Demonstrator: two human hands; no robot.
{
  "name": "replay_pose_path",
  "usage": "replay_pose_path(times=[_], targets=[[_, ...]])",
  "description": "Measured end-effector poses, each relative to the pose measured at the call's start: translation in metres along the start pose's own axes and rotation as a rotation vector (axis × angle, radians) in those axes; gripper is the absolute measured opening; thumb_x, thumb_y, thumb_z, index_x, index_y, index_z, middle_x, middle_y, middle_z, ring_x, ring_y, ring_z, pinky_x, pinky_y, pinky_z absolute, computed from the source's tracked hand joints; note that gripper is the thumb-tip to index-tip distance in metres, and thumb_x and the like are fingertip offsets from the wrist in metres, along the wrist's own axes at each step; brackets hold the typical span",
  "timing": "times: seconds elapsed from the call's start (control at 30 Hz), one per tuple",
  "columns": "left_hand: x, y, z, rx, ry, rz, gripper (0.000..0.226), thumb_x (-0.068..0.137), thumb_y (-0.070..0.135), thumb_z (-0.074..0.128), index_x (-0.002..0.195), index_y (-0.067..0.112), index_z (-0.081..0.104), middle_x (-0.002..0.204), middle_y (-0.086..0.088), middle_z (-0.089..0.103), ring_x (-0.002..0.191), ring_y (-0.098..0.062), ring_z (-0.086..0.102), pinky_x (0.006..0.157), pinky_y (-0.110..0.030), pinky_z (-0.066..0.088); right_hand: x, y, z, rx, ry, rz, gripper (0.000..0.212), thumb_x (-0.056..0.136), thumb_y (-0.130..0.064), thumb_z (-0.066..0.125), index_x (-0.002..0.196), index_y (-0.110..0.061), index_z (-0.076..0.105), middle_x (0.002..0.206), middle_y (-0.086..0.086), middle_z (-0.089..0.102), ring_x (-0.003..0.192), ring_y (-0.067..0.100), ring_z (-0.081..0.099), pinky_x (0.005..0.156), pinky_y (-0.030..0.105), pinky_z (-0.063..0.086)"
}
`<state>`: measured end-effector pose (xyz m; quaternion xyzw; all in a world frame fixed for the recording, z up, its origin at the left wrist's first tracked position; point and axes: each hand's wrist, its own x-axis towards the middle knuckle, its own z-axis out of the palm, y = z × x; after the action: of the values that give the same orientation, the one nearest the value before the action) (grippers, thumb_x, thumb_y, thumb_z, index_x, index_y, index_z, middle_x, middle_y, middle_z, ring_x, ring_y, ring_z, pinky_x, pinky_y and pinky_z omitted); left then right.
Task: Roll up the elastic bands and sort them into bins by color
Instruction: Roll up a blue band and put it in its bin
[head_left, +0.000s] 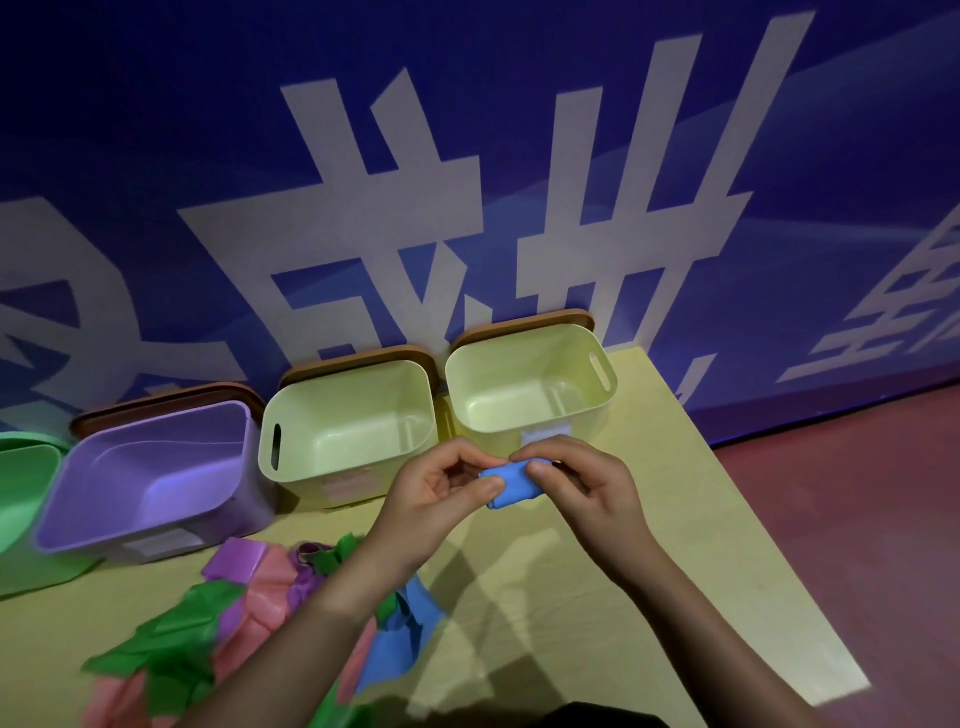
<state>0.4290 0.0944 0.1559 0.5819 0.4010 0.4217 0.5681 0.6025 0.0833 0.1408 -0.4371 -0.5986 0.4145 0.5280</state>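
Blue band (506, 486) partly rolled above the table, loose coloured bands (249, 597) heaped lower left

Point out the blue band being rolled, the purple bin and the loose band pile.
blue band (506, 486), head view, middle of the roll between both hands.
purple bin (156, 512), head view, front wall.
band pile (171, 623), head view, green band.

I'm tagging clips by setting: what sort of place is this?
Probably an indoor staged sorting station rather than a home: a table pushed against a blue banner wall with large white characters, open bins lined up along it, and a reddish floor.
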Motion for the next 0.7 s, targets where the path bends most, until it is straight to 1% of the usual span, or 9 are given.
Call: replay_pose_path(times=[0.07,0.13,0.2,0.27,0.37,0.47,0.53,0.6,0.7], targets=[[0.004,-0.003,0.002,-0.009,0.039,-0.066,0.020,0.078,0.019,0.070,0.093,0.007,0.065,0.078,0.011,0.066,0.074,-0.004,0.061,0.069,-0.016,0.047,0.003,0.005,0.004,0.099,0.061,0.107,0.016,0.082,-0.027,0.061,0.093,-0.023,0.072,0.087,-0.014,0.071,0.084,0.001,0.063,0.075,0.013,0.045],[0.007,-0.010,0.007,-0.056,0.126,-0.148,0.010,0.086,0.008,0.066,0.095,0.008,0.066,0.080,0.008,0.068,0.079,-0.009,0.064,0.074,-0.021,0.051,0.005,0.011,0.007,0.253,0.105,0.199,0.035,0.081,-0.035,0.061,0.112,-0.020,0.068,0.089,-0.007,0.070,0.089,0.006,0.063,0.079,0.018,0.050],[0.011,-0.016,0.013,-0.166,0.237,-0.221,0.012,0.089,0.004,0.060,0.097,0.009,0.067,0.086,0.001,0.070,0.085,-0.018,0.067,0.078,-0.025,0.054,0.008,0.017,0.009,0.389,0.134,0.294,0.053,0.075,-0.037,0.068,0.123,-0.016,0.062,0.090,0.001,0.069,0.088,0.013,0.065,0.080,0.024,0.053],[0.018,-0.019,0.017,-0.285,0.319,-0.278,0.014,0.090,0.002,0.057,0.102,0.004,0.064,0.096,-0.012,0.070,0.092,-0.023,0.068,0.082,-0.028,0.055,0.012,0.023,0.011,0.366,0.167,0.352,0.043,0.075,-0.025,0.074,0.115,-0.012,0.065,0.090,0.004,0.070,0.085,0.013,0.066,0.080,0.025,0.051],[0.033,-0.023,0.020,-0.392,0.358,-0.366,0.014,0.092,-0.002,0.053,0.106,-0.003,0.057,0.103,-0.023,0.067,0.092,-0.026,0.070,0.084,-0.030,0.057,0.024,0.030,0.013,0.262,0.227,0.413,0.013,0.082,-0.005,0.072,0.094,-0.008,0.072,0.085,0.001,0.074,0.080,0.009,0.067,0.076,0.023,0.050],[0.046,-0.027,0.019,-0.416,0.342,-0.442,0.013,0.093,-0.002,0.052,0.106,-0.001,0.054,0.104,-0.028,0.066,0.089,-0.032,0.070,0.081,-0.031,0.058,0.043,0.034,0.011,0.196,0.225,0.435,0.015,0.083,0.000,0.069,0.082,-0.015,0.072,0.076,-0.007,0.073,0.073,0.005,0.066,0.067,0.016,0.050],[0.055,-0.030,0.015,-0.392,0.327,-0.454,0.016,0.093,0.000,0.054,0.108,-0.001,0.055,0.103,-0.028,0.067,0.093,-0.035,0.069,0.080,-0.030,0.058,0.057,0.037,0.008,0.157,0.181,0.432,0.016,0.083,0.000,0.069,0.081,-0.016,0.071,0.075,-0.007,0.073,0.072,0.004,0.066,0.065,0.013,0.049],[0.066,-0.033,0.008,-0.337,0.326,-0.438,0.017,0.092,0.002,0.057,0.108,0.000,0.057,0.100,-0.024,0.069,0.094,-0.034,0.069,0.080,-0.030,0.058,0.071,0.042,0.004,0.124,0.138,0.442,0.012,0.082,0.000,0.070,0.085,-0.012,0.071,0.079,-0.001,0.073,0.072,0.005,0.067,0.065,0.013,0.049],[0.086,-0.041,-0.001,-0.219,0.352,-0.438,0.012,0.088,0.003,0.063,0.100,0.000,0.064,0.093,-0.014,0.069,0.086,-0.022,0.068,0.078,-0.027,0.057,0.093,0.054,0.000,0.053,0.108,0.502,0.007,0.082,-0.005,0.072,0.089,-0.004,0.070,0.078,0.005,0.070,0.068,0.006,0.064,0.063,0.018,0.051]])
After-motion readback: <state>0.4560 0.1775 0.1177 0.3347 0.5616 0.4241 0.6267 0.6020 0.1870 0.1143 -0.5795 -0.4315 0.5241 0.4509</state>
